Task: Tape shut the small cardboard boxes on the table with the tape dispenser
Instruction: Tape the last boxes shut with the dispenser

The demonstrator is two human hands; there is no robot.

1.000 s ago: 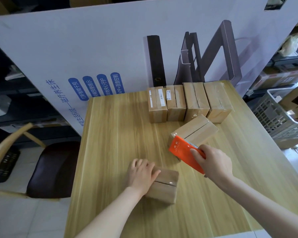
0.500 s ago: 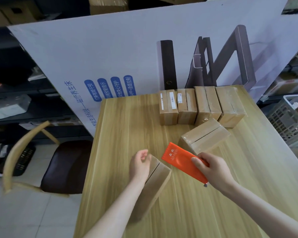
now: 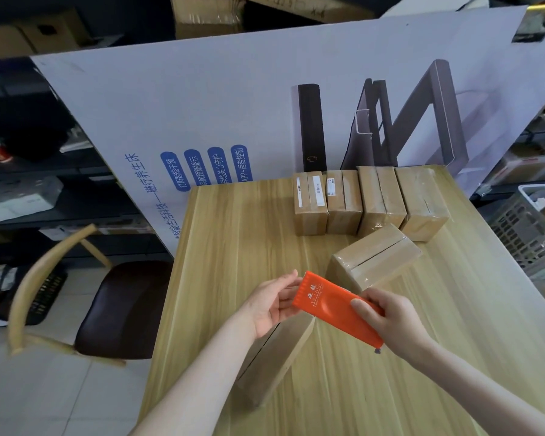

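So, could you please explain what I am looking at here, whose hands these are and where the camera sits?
There is no machine here: a person works with bare hands, and the single picture comes from a wide-angle camera worn on the head, looking down. The right hand grips an orange tape dispenser. The left hand is at its front end, though whether it pinches tape is unclear. Below them a small cardboard box stands tilted on the wooden table. Beyond lies a second box, askew, and a row of four boxes sits against a white printed board.
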